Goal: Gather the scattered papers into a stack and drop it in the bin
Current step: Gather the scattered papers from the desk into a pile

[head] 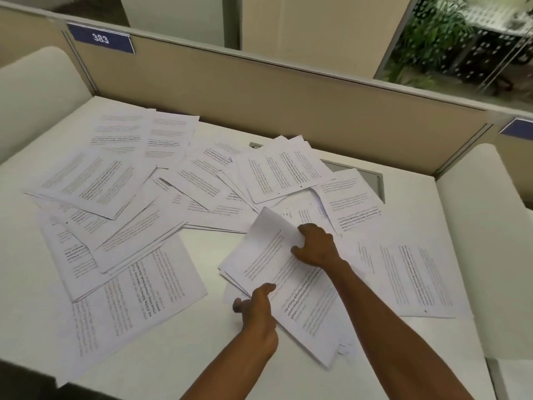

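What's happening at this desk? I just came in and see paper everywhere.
A person is gathering white printed paper sheets into a small stack. The left hand grips its near edge, and the right hand holds its far side. Many more printed sheets lie scattered across the white desk. No bin is visible.

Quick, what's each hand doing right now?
Left hand: grips the stack's near edge.
Right hand: fingers curled on the stack's far edge, holding it.
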Available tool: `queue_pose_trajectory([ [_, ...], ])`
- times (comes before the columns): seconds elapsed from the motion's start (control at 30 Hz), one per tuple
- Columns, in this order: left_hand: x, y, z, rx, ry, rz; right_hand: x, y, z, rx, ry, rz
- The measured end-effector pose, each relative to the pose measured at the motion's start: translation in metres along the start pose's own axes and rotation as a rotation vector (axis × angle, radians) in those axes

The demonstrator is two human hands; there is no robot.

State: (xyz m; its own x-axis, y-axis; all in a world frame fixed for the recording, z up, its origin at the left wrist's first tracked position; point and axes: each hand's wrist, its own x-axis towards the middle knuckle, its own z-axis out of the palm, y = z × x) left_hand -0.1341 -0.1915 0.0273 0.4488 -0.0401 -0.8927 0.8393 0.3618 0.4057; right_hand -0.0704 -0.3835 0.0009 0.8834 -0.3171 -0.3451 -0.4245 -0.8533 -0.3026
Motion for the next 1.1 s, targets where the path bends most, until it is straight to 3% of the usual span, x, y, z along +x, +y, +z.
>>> queue_pose_trajectory([
  [0.1,-0.002,-0.005,-0.004,0.009,0.028,0.016,-0.014,-0.005,0.003,-0.021,0.101,-0.071],
  [0.33,-0.004,-0.013,-0.009,0.119,0.076,0.045,-0.079,-0.036,0.045,-0.045,0.651,-0.286],
  [0.63,-0.01,-0.012,-0.008,0.157,0.059,0.059,-0.096,-0.034,0.077,-0.035,0.861,-0.311],
  [0.77,-0.011,-0.013,-0.009,0.147,0.064,0.067,-0.094,-0.031,0.075,0.006,0.755,-0.323],
  [0.97,-0.017,-0.016,-0.012,0.144,0.057,0.047,-0.077,-0.021,0.063,0.108,0.247,-0.189],
  [1.1,-0.019,-0.019,-0.01,0.153,0.031,0.074,-0.041,-0.01,0.035,0.065,0.149,-0.12],
])
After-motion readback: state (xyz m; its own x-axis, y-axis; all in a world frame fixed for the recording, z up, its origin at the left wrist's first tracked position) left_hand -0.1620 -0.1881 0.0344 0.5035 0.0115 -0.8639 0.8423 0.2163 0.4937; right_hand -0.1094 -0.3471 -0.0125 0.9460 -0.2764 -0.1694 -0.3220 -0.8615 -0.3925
